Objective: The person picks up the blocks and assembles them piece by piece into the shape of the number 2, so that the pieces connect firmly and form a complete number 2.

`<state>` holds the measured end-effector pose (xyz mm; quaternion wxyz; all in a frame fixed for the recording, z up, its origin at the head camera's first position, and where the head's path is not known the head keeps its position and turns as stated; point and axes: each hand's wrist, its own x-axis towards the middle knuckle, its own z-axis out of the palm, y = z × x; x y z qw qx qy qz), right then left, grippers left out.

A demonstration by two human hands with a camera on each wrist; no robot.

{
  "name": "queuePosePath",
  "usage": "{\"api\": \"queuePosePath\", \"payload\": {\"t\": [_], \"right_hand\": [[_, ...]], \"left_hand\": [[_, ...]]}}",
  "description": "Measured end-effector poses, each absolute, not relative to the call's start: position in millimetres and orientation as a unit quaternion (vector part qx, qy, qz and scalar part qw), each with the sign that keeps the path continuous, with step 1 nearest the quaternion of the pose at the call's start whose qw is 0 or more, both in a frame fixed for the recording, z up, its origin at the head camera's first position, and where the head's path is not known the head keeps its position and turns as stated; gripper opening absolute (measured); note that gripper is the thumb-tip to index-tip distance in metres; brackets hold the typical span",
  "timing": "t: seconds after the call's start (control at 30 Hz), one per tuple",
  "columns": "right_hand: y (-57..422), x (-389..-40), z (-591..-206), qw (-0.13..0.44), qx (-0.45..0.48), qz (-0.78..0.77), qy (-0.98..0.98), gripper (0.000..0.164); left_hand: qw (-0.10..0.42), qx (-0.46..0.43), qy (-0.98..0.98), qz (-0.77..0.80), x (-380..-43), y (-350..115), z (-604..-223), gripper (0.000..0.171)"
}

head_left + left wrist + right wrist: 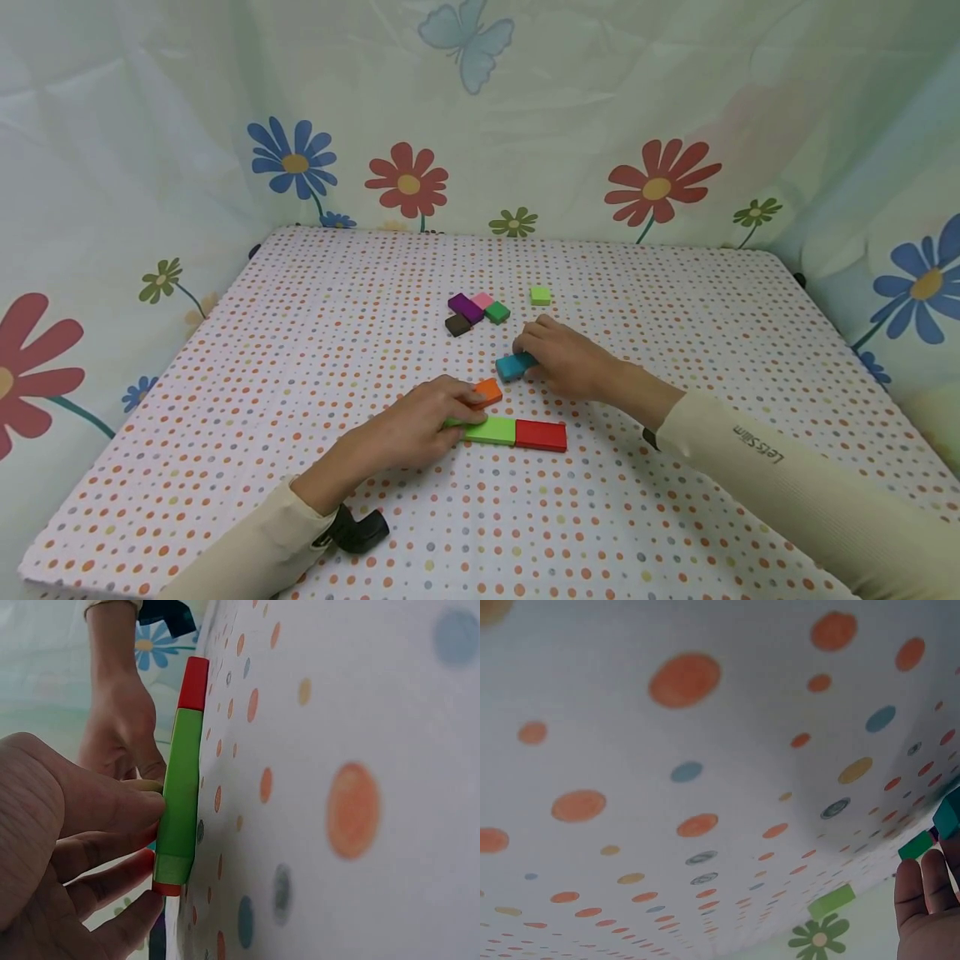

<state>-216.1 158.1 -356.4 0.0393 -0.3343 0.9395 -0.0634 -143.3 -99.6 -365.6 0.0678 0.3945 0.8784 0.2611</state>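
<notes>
Between the fingers of the right hand [566,358], a pinched blue block [513,367], caught by its right end with the left end sticking out free. Best to hold that pinch light and level, low over the tabletop [675,317], and to let the free end guide the placing. Under the curved fingers of the left hand [420,421], an orange block [490,391], touched at its left side — impossible to tell whether pinched or only pressed. Better to steady it gently than to bear down, given the row lying so near. On the person's side of the orange block, a light green block [491,430] set end to end with a red block [542,436]; slide nothing hard against these, for fear of opening the seam. Mind the narrow space between blue and orange — move one hand at a time. Farther out, a loose cluster: purple block [466,308], pink block [482,298], dark green block [497,312] and brown block [457,325], with a lime block [540,296] apart to the right. Lift the right knuckles on any reach that way, to avoid brushing the pieces askew.
</notes>
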Motion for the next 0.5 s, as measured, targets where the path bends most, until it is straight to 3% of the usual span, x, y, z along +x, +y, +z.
{"api": "queuePosePath", "payload": {"t": [0.5], "right_hand": [[156.0, -210.5, -356.4, 0.051, -0.348, -0.071, 0.933, 0.040]], "left_hand": [[0.069, 0.397, 0.878, 0.260, -144.1, -99.9, -366.5, 0.029]]}}
